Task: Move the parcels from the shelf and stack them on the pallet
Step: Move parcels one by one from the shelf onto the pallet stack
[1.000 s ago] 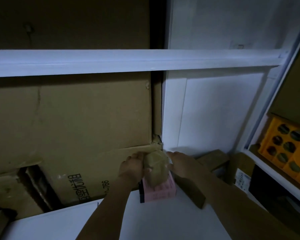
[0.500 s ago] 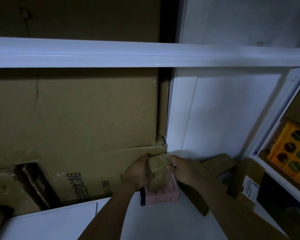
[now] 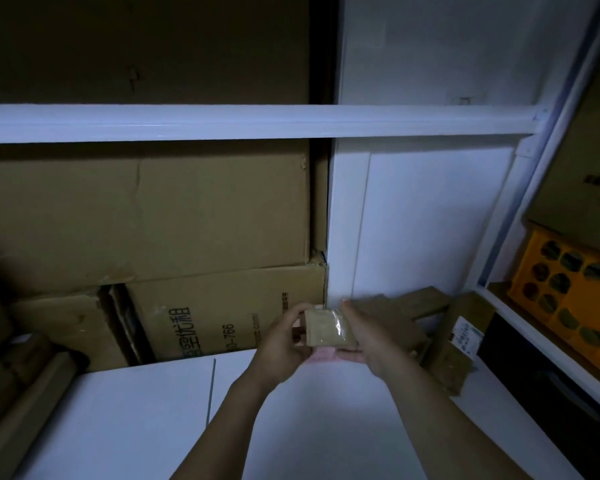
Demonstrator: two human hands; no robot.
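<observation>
Arms outstretched, left hand (image 3: 284,345) and right hand (image 3: 373,337) curled round a parcel (image 3: 326,328)

A yellow plastic crate with round holes (image 3: 574,289) sits at three o'clock, a plain brown cardboard carton (image 3: 582,140) above it; a large printed brown cardboard box (image 3: 222,306) stands at nine o'clock

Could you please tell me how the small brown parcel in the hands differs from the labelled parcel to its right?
The small brown parcel is gripped between the left hand and right hand; the labelled parcel rests untouched on the shelf. The small brown parcel shows shiny clear tape, the labelled parcel a white printed label. Both are brown cardboard.
</observation>
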